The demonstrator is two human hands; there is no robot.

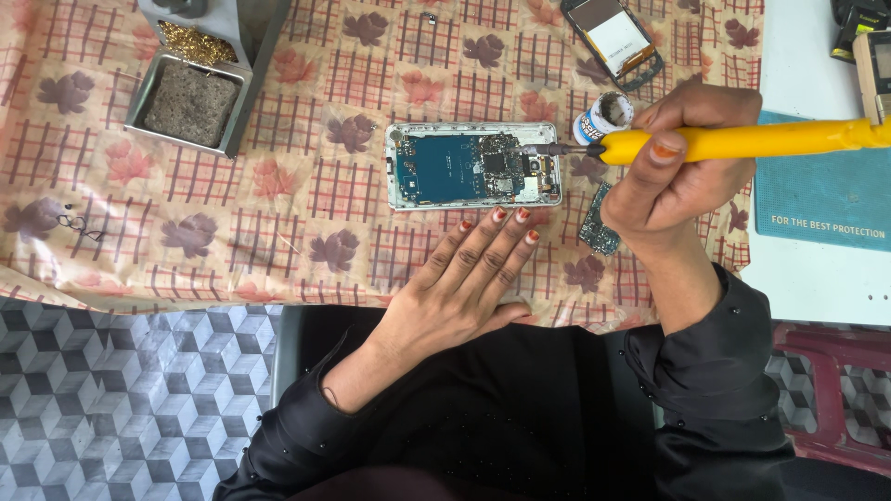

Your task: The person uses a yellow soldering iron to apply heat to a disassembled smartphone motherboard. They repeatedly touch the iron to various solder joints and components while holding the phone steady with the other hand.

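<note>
So the opened phone with its blue circuit board in a white frame [473, 165] sits pretty much dead centre on the worktop covered in a peach floral checked cloth [278, 186]. The right hand [682, 162] is wrapped tight around a yellow-handled soldering iron [742, 142], and the dark metal tip reaches in from 3 o'clock and lands on the chip area at the right end of the board.

The left hand [469, 278] holds nothing. It lies flat, fingers straight and close together, at 6 o'clock from the phone, with the fingertips just below the frame's lower edge. Can't tell if they actually touch it.

Other bits around:
- a small round white jar [605, 113] just past the phone's right end, at about 2 o'clock, right by the iron's tip
- a small loose dark circuit board [599, 223] at 4 o'clock, partly tucked under the right wrist
- a grey metal iron stand with a sponge tray and brass wool [197, 70] way off at 10 o'clock
- another phone frame with a pale screen [614, 39] at 1 o'clock
- a teal mat [821, 190] out at 3 o'clock, under the iron's handle
</note>
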